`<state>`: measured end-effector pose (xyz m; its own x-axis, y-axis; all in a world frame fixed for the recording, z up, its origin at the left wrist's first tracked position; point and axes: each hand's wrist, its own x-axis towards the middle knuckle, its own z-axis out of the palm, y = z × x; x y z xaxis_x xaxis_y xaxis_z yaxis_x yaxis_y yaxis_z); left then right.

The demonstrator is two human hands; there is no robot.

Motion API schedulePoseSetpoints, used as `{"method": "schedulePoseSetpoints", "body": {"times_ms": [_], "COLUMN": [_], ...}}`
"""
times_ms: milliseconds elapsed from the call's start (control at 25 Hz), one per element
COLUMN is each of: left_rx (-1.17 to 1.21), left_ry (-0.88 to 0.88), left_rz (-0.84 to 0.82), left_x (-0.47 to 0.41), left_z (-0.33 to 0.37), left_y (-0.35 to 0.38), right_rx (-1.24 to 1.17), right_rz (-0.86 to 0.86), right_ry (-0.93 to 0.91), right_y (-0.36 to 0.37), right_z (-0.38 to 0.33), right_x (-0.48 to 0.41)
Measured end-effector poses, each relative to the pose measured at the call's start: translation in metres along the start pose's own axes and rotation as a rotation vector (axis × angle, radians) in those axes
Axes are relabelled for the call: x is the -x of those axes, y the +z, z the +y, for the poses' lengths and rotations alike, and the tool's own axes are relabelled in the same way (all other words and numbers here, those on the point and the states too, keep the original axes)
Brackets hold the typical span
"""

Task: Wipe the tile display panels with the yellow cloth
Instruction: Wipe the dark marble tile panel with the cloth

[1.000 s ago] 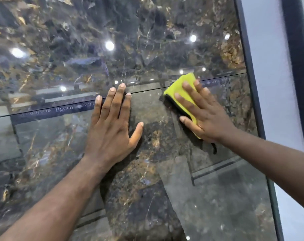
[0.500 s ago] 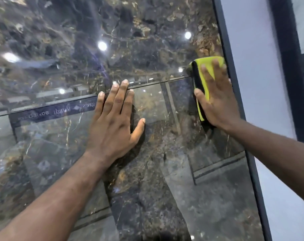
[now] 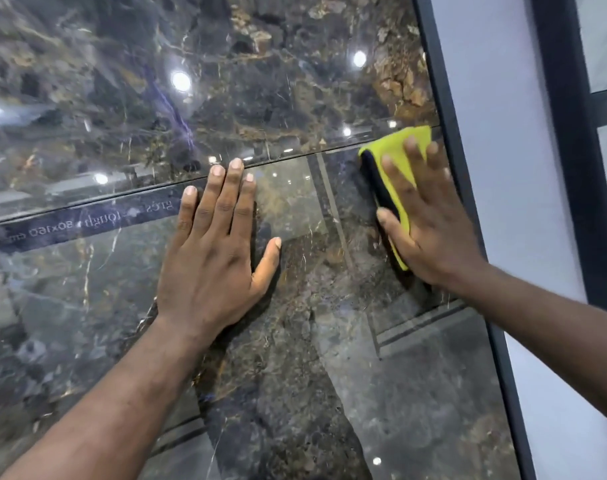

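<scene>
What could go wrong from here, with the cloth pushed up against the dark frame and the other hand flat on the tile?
1. The bare left hand lies flat on the glossy tile, so it may leave smears.
2. The yellow cloth under the right hand is at the dark frame; fingers may knock it, or the edge strip gets missed.

Cloth (image 3: 397, 157): yellow, dark underside, folded, flat on lower panel (image 3: 330, 375) at its top right corner. Panels: glossy dark marble, upper panel (image 3: 226, 81) meets lower at seam
</scene>
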<state>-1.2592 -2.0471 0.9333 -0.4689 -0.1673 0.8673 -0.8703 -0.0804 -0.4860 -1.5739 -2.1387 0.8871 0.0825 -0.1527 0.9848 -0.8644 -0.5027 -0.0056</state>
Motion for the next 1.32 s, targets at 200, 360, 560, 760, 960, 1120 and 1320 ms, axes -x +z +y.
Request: {"method": "schedulePoseSetpoints", "body": {"times_ms": [200,360,560,760,960,1120,1320], "left_rx": [-0.026,-0.021,-0.015,-0.013,-0.004,0.002,0.024], "left_ry": [-0.008,-0.017,-0.032,-0.039,-0.035,-0.039,-0.044], "left_rz": [-0.017,-0.013,-0.012,0.007,0.029,0.029,0.037], "left_x": [0.004,0.005,0.01,0.01,0.011,0.012,0.012], "left_z": [0.004,0.005,0.005,0.008,0.007,0.009,0.009], "left_y": [0.0,0.002,0.003,0.003,0.005,0.003,0.004], "right_rx": [-0.102,-0.138,-0.219,-0.252,-0.168,-0.193,-0.199], "right_rz": [0.036,-0.021,0.046,0.113,0.001,0.04,-0.06], "right_ry": [0.231,0.128,0.18,0.269,0.178,0.424,0.309], "right_y": [-0.013,-0.008,-0.014,-0.022,-0.013,-0.022,-0.004], "right_z": [0.021,-0.01,0.007,-0.004,-0.018,0.001,-0.034], "right_x": [-0.016,-0.016,0.032,-0.021,0.073,0.04,0.073]}}
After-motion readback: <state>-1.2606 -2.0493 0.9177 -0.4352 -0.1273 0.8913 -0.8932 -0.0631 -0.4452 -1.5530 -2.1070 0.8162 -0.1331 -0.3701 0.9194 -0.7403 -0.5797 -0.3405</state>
